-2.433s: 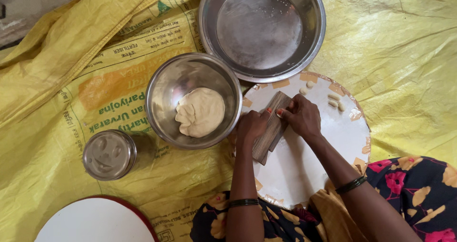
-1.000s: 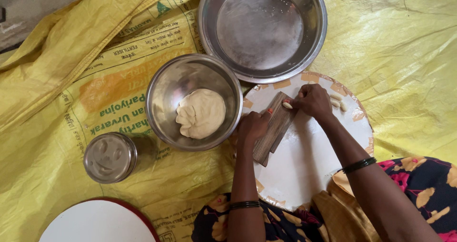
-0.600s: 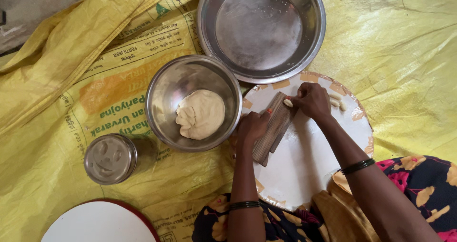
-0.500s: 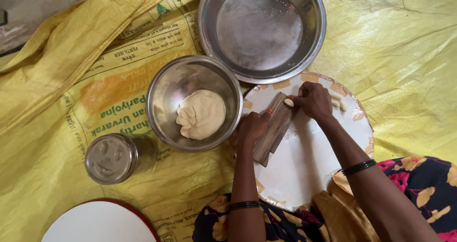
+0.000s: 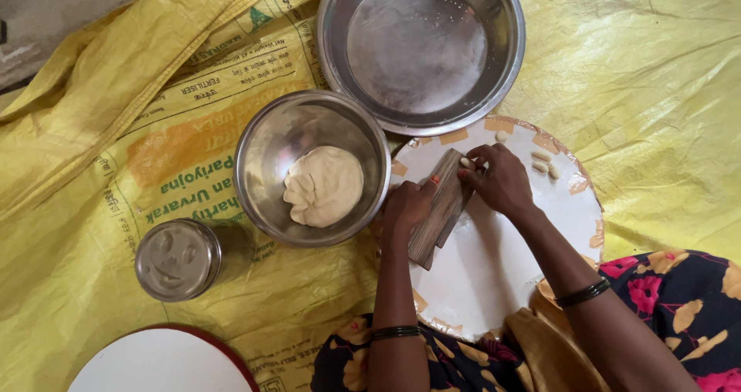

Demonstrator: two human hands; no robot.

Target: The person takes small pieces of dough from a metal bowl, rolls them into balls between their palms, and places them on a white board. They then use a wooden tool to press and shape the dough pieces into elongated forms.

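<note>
1. Head view, centre of the frame: the left hand (image 5: pixel 407 207) grips the near end of a small wooden board (image 5: pixel 440 206), holding it tilted on the round white tray (image 5: pixel 494 284), in the same place as a moment ago.
2. The right hand (image 5: pixel 502 180) has drawn back from the tray's upper right to the board's top end, its fingers closed narrowly on a small dough piece (image 5: pixel 465 162) pressed against the wood.
3. Shaped dough pieces (image 5: pixel 543 163) lie at the tray's upper right rim, just beside that hand; a fresh piece seems to be under way.
4. Left of the board, touching the tray's edge, a steel bowl (image 5: pixel 266 141) holds the dough lump (image 5: pixel 324 185), unmoved.
5. At the top, a larger steel basin (image 5: pixel 421 49) sits empty.
</note>
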